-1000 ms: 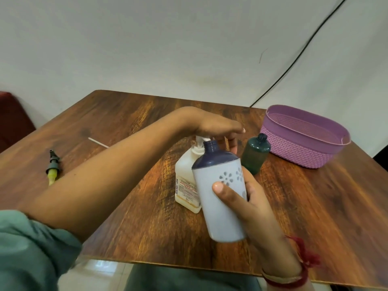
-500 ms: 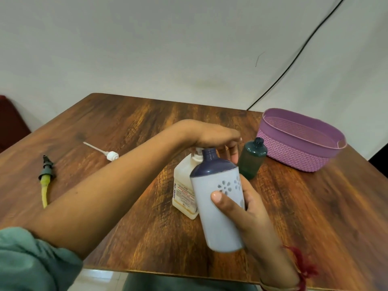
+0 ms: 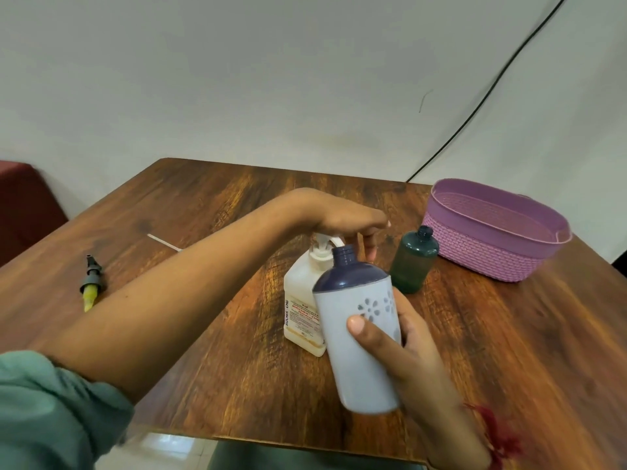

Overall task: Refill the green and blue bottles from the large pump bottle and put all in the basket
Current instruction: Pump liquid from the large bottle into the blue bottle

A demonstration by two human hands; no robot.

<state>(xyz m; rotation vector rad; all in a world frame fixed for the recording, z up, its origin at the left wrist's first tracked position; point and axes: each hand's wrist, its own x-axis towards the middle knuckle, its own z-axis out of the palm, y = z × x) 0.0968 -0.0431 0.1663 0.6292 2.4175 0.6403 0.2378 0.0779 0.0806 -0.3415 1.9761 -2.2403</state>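
Wooden table (image 3: 509, 351), near edge: right hand (image 3: 403, 351) grips the blue bottle (image 3: 342, 307), uncapped, tilted, neck at the spout. Left hand (image 3: 346, 220) rests flat-fingered on the large pump bottle (image 3: 302, 300). Beyond: green bottle (image 3: 412, 262), upright, just beside the basket (image 3: 492, 252).

Wooden table (image 3: 509, 351), dark grain, glossy. At 9 o'clock on table: dark nozzle (image 3: 91, 283) with yellow tip, lying flat. At 10 o'clock, near nozzle but apart: thin white tube (image 3: 163, 241), partly hidden. At 1 o'clock: black cable (image 3: 492, 89) slanting down pale wall (image 3: 237, 79) to far table edge. Beyond table at 9 o'clock: dark red seat (image 3: 23, 205).
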